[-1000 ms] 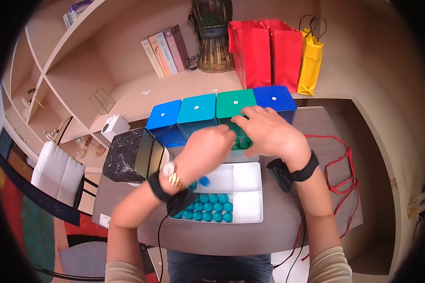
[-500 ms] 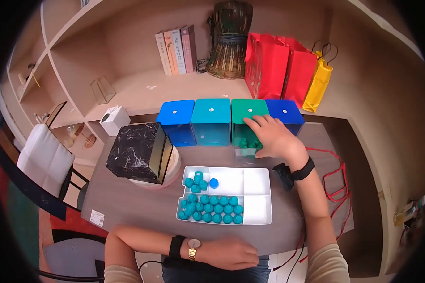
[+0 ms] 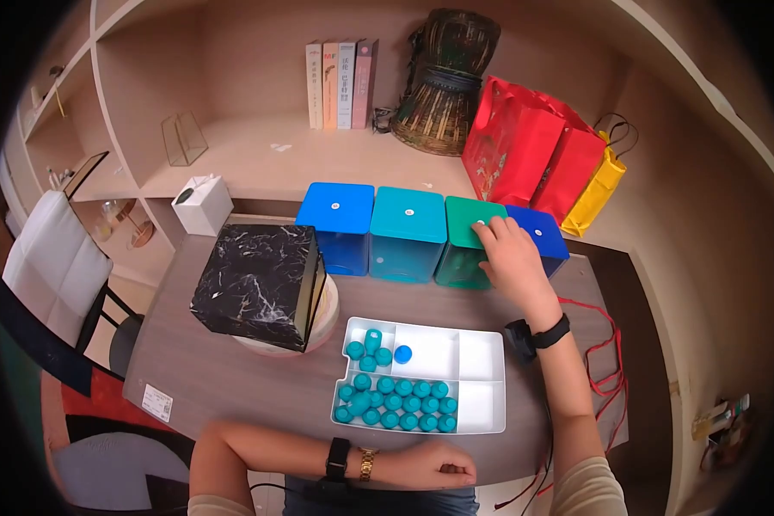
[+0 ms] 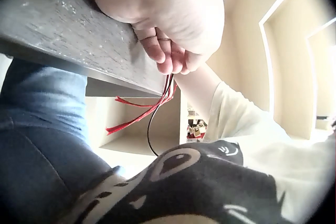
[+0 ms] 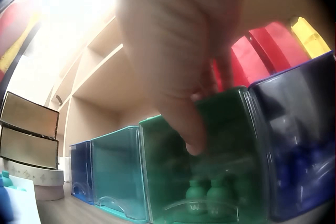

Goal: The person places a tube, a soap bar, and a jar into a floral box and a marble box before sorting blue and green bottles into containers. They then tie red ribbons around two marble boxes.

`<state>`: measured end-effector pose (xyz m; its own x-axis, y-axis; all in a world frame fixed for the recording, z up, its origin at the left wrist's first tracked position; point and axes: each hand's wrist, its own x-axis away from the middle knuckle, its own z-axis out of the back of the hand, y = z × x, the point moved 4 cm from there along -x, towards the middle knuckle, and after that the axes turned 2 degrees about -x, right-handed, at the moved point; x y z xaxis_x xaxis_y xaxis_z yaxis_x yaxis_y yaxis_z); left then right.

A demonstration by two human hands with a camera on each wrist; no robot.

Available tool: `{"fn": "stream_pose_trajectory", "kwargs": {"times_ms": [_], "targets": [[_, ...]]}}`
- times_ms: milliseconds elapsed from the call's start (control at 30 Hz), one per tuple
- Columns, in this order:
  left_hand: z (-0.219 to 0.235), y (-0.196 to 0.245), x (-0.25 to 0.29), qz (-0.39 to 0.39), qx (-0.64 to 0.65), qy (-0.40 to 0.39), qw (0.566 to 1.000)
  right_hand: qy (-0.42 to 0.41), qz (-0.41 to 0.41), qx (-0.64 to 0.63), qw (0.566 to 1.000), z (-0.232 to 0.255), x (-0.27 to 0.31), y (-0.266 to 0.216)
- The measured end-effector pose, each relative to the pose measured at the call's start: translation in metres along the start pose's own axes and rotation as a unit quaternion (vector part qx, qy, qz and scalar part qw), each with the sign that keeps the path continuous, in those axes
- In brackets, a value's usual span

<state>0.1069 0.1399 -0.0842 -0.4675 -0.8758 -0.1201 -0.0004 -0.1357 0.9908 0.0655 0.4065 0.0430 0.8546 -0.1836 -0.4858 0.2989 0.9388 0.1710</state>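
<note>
My right hand [image 3: 516, 258] touches the green box [image 3: 463, 265] at the back of the table. Its fingertips rest on the lid while the thumb [image 5: 195, 142] reaches down along the front panel. Small green bottles [image 5: 197, 195] show through that panel in the right wrist view. At the table's front edge lies my left hand [image 3: 430, 467], palm turned up and fingers loosely curled, holding nothing. Between the hands stands a white divided tray [image 3: 482, 406]. Rows of small teal bottles [image 3: 403, 386] fill its near left compartment, with several more behind. One blue piece [image 3: 403, 353] sits beside them.
A blue box [image 3: 335, 232] and a teal box [image 3: 407, 236] stand left of the green one, a dark blue box [image 3: 552, 241] right. A black marbled box [image 3: 254, 279] sits on a round container. Red cord [image 3: 606, 361] trails at right. Red bags [image 3: 512, 142] stand behind.
My left hand has left the green box for the table's front edge and turned palm up. The green box's front flap has swung shut under my right hand. The head view has shifted.
</note>
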Motion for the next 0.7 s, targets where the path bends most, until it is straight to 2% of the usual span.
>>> {"fn": "stream_pose_trajectory", "kwargs": {"times_ms": [167, 267, 367, 500, 600, 700], "targets": [[0.001, 0.001, 0.002, -0.038, -0.013, -0.011, 0.999, -0.029, -0.013, 0.007, 0.999, 0.009, -0.002, -0.006], [-0.003, 0.000, 0.003, -0.083, -0.066, -0.020, 0.994, -0.002, 0.008, -0.028, 1.000, 0.018, -0.002, -0.018], [-0.005, 0.000, 0.003, -0.093, -0.061, -0.022, 0.994, -0.005, 0.063, -0.110, 0.992, 0.030, -0.002, -0.044], [-0.006, -0.004, 0.000, -0.092, -0.075, -0.015, 0.993, -0.141, 0.147, -0.233, 0.951, 0.016, 0.007, -0.065], [-0.005, -0.003, 0.001, -0.095, -0.088, -0.016, 0.991, -0.192, 0.144, -0.264, 0.934, 0.005, 0.015, -0.066], [-0.007, -0.004, 0.000, -0.109, -0.090, -0.006, 0.990, -0.208, 0.100, -0.236, 0.944, -0.003, 0.013, -0.062]]}}
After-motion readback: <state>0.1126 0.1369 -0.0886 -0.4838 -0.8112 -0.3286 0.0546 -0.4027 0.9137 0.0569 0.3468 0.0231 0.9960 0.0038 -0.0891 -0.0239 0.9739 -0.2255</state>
